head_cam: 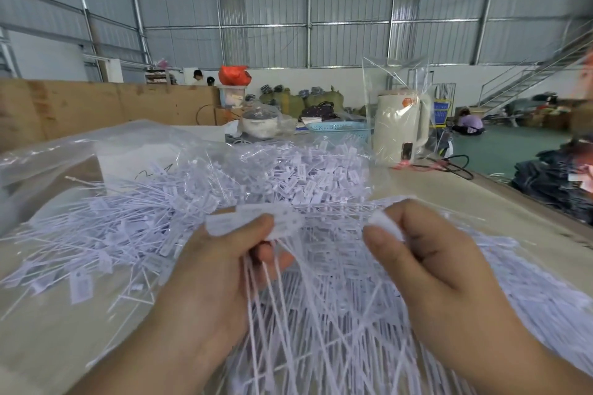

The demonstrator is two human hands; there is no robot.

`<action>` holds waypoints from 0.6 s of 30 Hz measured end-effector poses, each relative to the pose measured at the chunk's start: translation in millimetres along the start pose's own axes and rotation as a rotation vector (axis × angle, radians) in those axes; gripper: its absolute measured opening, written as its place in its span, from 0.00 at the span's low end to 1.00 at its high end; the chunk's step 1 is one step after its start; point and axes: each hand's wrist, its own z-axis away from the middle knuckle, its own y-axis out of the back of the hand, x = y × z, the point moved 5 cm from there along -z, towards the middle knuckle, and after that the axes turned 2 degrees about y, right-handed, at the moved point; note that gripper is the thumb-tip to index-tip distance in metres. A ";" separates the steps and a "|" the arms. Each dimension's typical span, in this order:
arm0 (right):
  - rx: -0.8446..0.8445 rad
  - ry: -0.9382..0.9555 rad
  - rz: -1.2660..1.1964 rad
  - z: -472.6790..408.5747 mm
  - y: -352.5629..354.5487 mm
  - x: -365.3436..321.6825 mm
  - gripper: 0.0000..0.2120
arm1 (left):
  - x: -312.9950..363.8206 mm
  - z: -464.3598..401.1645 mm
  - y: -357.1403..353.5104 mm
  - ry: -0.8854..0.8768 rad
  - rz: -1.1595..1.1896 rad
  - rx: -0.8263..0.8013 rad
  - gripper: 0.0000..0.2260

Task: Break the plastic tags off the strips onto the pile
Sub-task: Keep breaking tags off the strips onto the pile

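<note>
A big pile of white plastic tags with thin tails covers the table in front of me. My left hand grips a bunch of tags at their flat heads, and their long tails hang down between my hands. My right hand pinches a small white tag piece between thumb and fingers, a short way right of the bunch. More strips of tags lie spread under and right of my right hand.
A clear plastic bag lies at the left over the pile. A cream kettle in plastic wrap stands at the back right, with a blue basket and a pot behind. The table edge runs along the right.
</note>
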 end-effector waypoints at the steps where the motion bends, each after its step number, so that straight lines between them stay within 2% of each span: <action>1: -0.099 -0.002 -0.025 1.7 -5.6 1.4 0.10 | -1.6 3.1 -6.3 -0.018 -0.053 -0.046 0.15; 3: -0.279 -0.011 -0.040 6.6 -17.9 2.7 0.11 | -6.1 12.5 -17.5 -0.043 -0.152 -0.129 0.13; 5: -0.379 -0.039 -0.043 9.6 -24.5 5.2 0.16 | -8.9 19.6 -25.5 -0.070 -0.231 -0.203 0.12; 8: -0.401 -0.038 0.001 9.3 -24.3 8.8 0.19 | -9.1 20.4 -26.9 -0.123 -0.294 -0.231 0.11; 12: -0.412 -0.024 0.054 9.8 -25.0 11.9 0.16 | -10.4 17.9 -27.9 -0.190 -0.386 -0.268 0.10; 18: -0.473 -0.050 0.012 9.8 -27.8 14.6 0.17 | -14.5 11.8 -22.4 -0.150 -0.333 -0.216 0.11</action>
